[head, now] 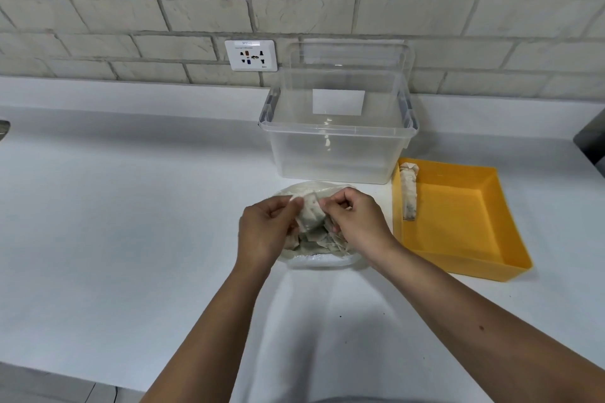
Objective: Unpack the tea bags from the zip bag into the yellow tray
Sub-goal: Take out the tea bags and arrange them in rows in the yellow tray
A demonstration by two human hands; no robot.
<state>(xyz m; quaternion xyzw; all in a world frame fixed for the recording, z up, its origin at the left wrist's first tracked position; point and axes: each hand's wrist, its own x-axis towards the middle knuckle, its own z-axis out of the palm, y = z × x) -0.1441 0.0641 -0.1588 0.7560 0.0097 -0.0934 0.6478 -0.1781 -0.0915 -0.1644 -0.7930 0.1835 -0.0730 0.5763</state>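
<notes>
Left hand (pixel 265 229) and right hand (pixel 357 219) together pinch one tea bag (pixel 311 211) above the zip bag (pixel 322 260), mid-counter (pixel 131 206). Risk, I judge: clinging neighbours lift out and drop short of the yellow tray (pixel 458 206), just right.

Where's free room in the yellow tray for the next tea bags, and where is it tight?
The yellow tray is bare from the tea bag row at its left wall to its right wall. The counter left of the zip bag is bare too. Crowded around the zip bag, between clear bin and tray.
</notes>
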